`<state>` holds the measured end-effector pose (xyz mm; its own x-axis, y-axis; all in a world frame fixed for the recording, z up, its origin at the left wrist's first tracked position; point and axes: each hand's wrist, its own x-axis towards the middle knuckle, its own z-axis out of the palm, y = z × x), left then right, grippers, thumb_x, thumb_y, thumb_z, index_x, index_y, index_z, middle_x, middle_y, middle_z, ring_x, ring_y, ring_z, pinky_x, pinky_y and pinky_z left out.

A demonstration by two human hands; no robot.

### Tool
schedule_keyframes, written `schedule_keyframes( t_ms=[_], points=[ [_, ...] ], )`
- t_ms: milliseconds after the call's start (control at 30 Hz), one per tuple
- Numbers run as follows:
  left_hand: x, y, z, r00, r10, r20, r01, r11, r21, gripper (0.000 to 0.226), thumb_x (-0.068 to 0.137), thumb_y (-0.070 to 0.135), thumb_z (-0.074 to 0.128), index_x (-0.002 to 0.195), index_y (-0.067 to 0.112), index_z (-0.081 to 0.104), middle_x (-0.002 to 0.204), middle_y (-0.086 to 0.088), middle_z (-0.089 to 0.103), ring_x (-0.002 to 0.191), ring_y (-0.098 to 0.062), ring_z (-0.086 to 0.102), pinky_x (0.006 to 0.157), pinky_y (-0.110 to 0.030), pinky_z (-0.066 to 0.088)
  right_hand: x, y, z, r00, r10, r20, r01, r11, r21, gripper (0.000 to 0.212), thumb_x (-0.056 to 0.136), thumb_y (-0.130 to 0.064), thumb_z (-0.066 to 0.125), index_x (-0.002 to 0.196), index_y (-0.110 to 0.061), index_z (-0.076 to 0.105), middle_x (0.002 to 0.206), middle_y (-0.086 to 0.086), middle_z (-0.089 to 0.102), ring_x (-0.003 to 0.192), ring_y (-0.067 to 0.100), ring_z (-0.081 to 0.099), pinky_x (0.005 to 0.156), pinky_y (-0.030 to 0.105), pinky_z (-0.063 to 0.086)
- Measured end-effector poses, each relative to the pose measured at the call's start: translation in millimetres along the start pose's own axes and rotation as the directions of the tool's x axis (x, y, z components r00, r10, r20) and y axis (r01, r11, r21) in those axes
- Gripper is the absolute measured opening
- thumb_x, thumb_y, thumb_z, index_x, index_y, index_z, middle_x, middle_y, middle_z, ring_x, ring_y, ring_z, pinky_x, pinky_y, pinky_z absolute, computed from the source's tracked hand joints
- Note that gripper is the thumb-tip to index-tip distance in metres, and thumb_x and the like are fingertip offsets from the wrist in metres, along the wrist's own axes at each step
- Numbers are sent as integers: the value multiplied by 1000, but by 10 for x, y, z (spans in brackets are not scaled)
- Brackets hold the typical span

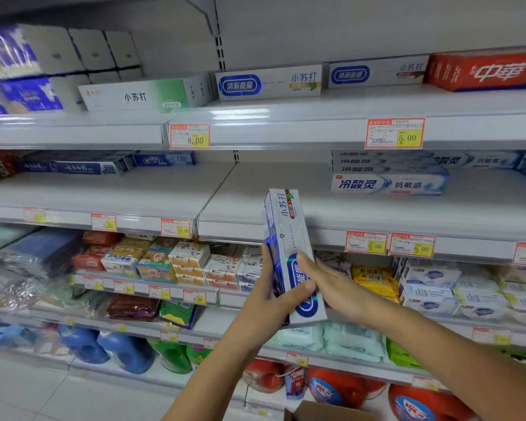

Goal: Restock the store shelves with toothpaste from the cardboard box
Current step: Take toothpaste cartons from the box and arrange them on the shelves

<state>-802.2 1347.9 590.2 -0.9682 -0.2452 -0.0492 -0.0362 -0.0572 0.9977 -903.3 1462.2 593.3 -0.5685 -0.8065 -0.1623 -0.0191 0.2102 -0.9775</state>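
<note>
Gripping toothpaste box (287,235): left hand (275,299); right hand (334,284) seemingly touching.

Only one cam here, head-worn and wide-angle, so the edges bend. It faces the store shelves (377,208) close up, tilted a bit down. Left hand (268,299), right hand (334,284) and toothpaste box (286,232) sit near, low centre. The far left is smeared, probably lens blur.
</note>
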Motion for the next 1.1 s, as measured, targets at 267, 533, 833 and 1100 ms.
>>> schedule_keyframes(
  t_ms=[267, 533, 833, 1100],
  points=[
    [2, 360, -291, 988, -69, 141, 57, 995, 85, 82, 84, 0, 63, 141, 47, 27, 111, 15, 69, 100, -15, 68, 78, -28, 56, -19, -335, -342, 978, -162, -130, 194, 936, 294, 60, 86, -47, 53, 142, -29, 40, 132, 1, 59, 115, 22, 61, 84, 38, 55],
    [3, 955, -476, 964, 56, 258, -121, 963, 241, 84, 79, -1, 69, 136, 53, 38, 132, 7, 57, 111, -15, 62, 86, -29, 53, -324, -947, -659, 888, -406, -216, 385, 913, -133, 75, 59, -65, 73, 124, -33, 52, 113, -17, 66, 102, -3, 62, 73, 10, 50],
    [471, 2154, -189, 871, 349, 345, -489, 566, 663, 85, 73, 32, 71, 130, 70, 21, 126, 6, 39, 117, -7, 48, 103, -23, 39, -779, -1623, -1489, 546, -680, -489, 341, 714, -612, 55, 72, -66, 62, 119, -40, 53, 123, -14, 58, 104, 0, 59, 85, 21, 45],
    [1462, 2898, 555, 868, 260, 424, -482, 234, 844, 83, 84, 18, 67, 146, 46, 20, 120, -5, 42, 105, -23, 53, 94, -30, 44, -620, -1856, -2584, 683, -297, -668, -485, 500, -718, 53, 83, -62, 53, 104, -15, 65, 119, 9, 63, 104, 25, 57, 85, 32, 42]
  ],
)
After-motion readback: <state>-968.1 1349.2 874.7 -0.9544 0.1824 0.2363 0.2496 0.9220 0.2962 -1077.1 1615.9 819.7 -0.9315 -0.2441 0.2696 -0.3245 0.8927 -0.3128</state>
